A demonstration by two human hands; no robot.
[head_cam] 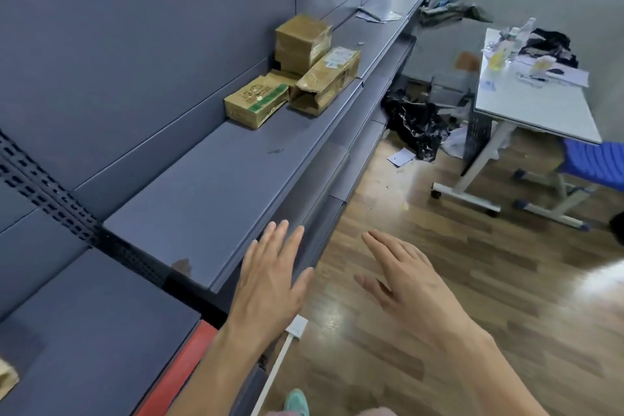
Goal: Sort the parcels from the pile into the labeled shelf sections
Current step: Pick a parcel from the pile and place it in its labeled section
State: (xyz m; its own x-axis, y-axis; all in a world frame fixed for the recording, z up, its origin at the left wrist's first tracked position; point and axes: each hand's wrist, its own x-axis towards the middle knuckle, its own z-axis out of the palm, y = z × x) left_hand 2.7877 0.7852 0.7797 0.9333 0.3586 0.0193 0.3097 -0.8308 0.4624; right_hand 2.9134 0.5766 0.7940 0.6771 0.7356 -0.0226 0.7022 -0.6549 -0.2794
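Observation:
Three brown cardboard parcels sit together on the grey metal shelf [209,192]: a squarish box [300,40] on top at the back, a long box with a white label [326,81] leaning in front of it, and a flat box with green tape [256,101] to their left. My left hand [270,284] hovers with straight fingers over the shelf's front edge, empty. My right hand [401,277] is held out flat over the wooden floor, also empty. Both hands are well short of the parcels. A corner of another parcel [6,378] shows at the lower left.
Lower shelves [358,159] step out below the top one. A black plastic bag [415,121] and scraps of paper lie on the floor. A white table on wheels [526,108] with bottles and clutter stands at right, next to a blue chair [594,162]. A white cable [280,361] hangs by my left wrist.

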